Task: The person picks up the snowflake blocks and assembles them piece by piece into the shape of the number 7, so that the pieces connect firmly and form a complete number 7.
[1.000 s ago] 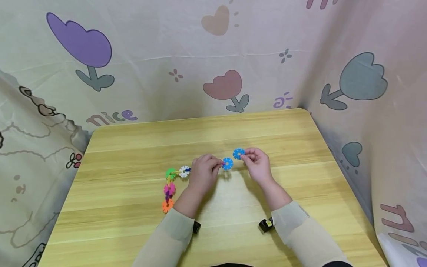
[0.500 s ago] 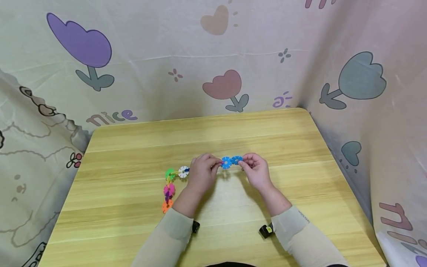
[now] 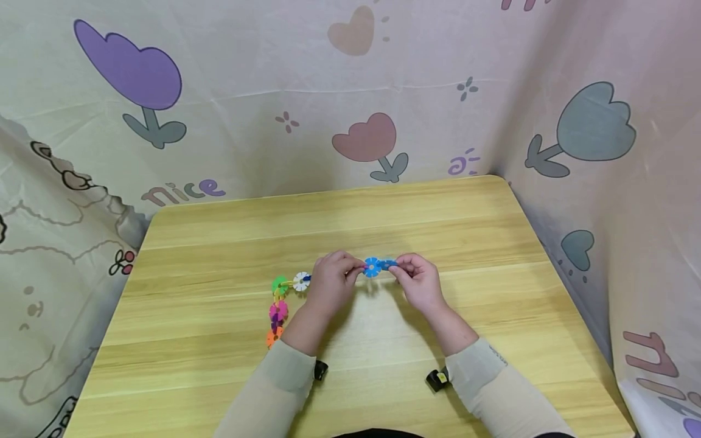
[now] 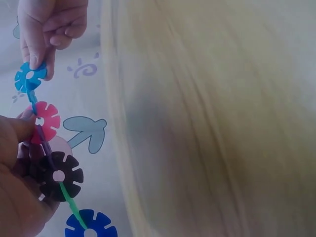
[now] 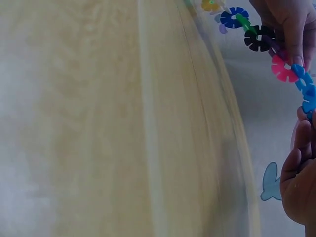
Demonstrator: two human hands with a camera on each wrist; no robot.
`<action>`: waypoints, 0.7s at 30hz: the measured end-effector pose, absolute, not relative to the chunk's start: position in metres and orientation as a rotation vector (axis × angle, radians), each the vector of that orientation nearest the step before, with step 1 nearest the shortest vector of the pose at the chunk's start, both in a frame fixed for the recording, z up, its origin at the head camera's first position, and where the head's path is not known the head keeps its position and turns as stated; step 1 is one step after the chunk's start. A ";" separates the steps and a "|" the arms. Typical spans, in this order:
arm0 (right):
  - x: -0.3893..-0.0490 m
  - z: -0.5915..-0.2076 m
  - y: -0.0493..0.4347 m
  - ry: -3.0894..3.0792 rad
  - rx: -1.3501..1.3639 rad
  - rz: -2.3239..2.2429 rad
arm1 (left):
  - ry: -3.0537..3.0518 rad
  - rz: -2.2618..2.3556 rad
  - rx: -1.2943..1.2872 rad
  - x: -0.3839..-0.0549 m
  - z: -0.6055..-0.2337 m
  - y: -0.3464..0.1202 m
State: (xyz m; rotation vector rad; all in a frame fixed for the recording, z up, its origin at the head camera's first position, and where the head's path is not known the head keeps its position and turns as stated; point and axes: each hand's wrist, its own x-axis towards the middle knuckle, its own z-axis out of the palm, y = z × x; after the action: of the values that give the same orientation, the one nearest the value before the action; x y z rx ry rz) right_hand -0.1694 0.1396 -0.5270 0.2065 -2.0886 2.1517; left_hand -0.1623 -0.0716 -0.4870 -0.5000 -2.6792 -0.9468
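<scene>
My left hand (image 3: 333,283) pinches a pink slotted plastic disc (image 4: 52,121), part of a chain of interlocking discs. Beyond its fingertips is a light blue disc (image 3: 372,274) joined to the pink one. With thumb and fingertips, my right hand (image 3: 423,283) holds a second blue disc (image 4: 19,78), its edge meeting the first blue disc at the slots. Under the left palm run a purple disc, a black disc (image 4: 73,177), a green one and a dark blue disc (image 4: 104,228). This stretch is hidden in the head view.
The chain bends on the wooden table (image 3: 465,340) left of my left arm, through a white disc (image 3: 297,281), a green disc (image 3: 278,283), a pink disc and an orange disc (image 3: 272,338). A printed cloth (image 3: 246,91) surrounds the table's back and sides.
My right hand has moved slightly left and down, bringing its blue disc from apart to against the first blue disc and turning it more edge-on. The left hand stays nearly still.
</scene>
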 end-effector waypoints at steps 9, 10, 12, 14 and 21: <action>-0.166 -0.526 0.135 -2.090 0.274 2.108 | -2.671 -0.952 -0.536 -0.163 -0.484 -0.073; -0.166 -0.525 0.135 -2.087 0.274 2.109 | -2.661 -0.958 -0.533 -0.163 -0.483 -0.073; -0.165 -0.523 0.133 -2.086 0.270 2.110 | -2.640 -0.980 -0.532 -0.163 -0.482 -0.073; -0.165 -0.521 0.133 -2.088 0.268 2.113 | -2.619 -1.011 -0.535 -0.163 -0.480 -0.074; -0.161 -0.513 0.134 -2.121 0.350 2.066 | -2.566 -1.100 -0.599 -0.161 -0.476 -0.079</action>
State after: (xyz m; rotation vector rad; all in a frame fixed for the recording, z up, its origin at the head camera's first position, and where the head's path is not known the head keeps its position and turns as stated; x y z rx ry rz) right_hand -0.1612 0.1339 -0.5135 0.3501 -2.1210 2.0656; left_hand -0.1609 -0.0785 -0.4759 -0.5987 -2.5656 -1.0997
